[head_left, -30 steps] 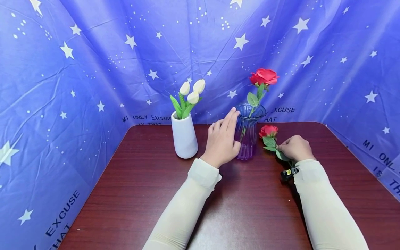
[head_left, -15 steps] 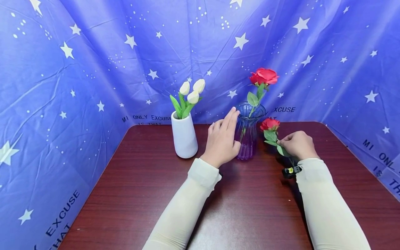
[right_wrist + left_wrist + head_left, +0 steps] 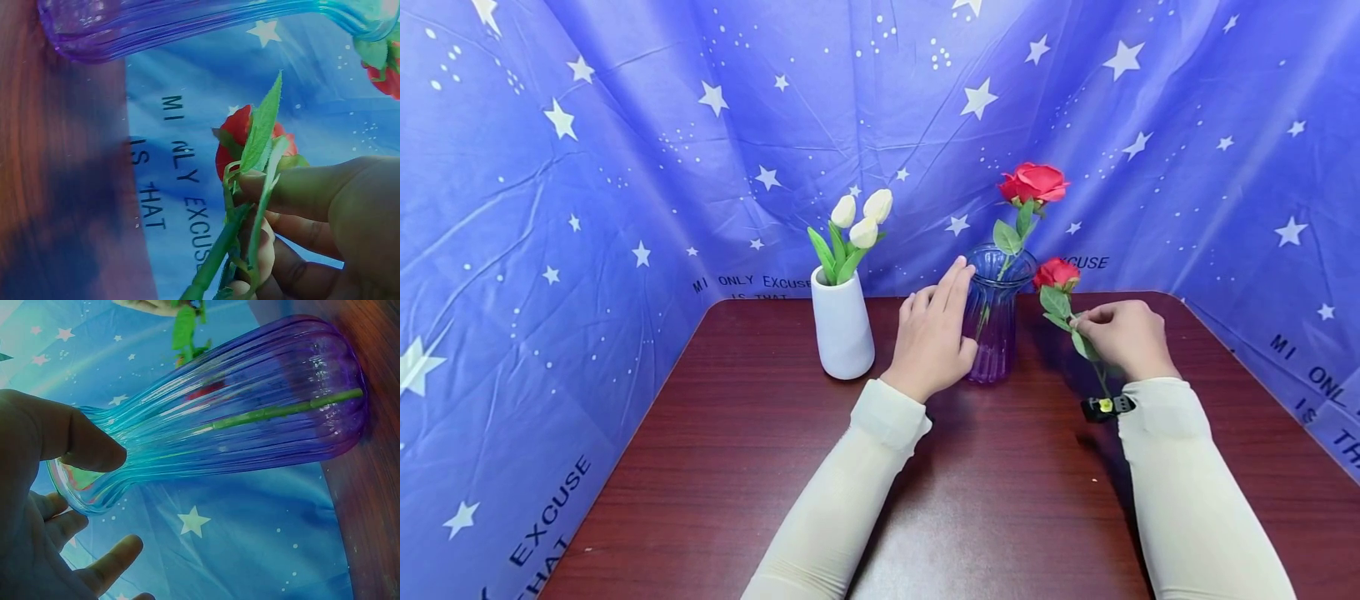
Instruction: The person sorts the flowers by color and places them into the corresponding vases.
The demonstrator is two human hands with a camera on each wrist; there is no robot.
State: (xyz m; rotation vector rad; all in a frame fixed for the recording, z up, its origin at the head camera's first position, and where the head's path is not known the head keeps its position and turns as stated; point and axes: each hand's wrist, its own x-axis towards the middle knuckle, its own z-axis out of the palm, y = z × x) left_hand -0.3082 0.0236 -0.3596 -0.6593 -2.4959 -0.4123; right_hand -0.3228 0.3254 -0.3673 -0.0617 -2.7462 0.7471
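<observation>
A ribbed glass vase (image 3: 994, 354), blue at the rim and purple at the base, stands upright with one red rose (image 3: 1034, 183) in it. My left hand (image 3: 931, 337) rests against its left side with fairly straight fingers. In the left wrist view the thumb (image 3: 94, 447) lies across the vase's neck, and other fingers are by the rim. To the vase's right, my right hand (image 3: 1123, 337) pinches a second red rose (image 3: 1057, 273) by its leafy stem between thumb and fingers. That bloom leans up and left, apart from the glass. The stem's lower end is partly hidden by the wrist.
A white vase (image 3: 844, 329) with several white tulips (image 3: 865, 232) stands left of the left hand. All stand on a dark red-brown wooden table (image 3: 737, 467). A blue star-printed cloth (image 3: 850, 83) hangs behind and at both sides.
My right hand has lifted the second rose off the tabletop and moved slightly right, so its bloom is now beside the vase's rim. The left hand and both vases have not moved.
</observation>
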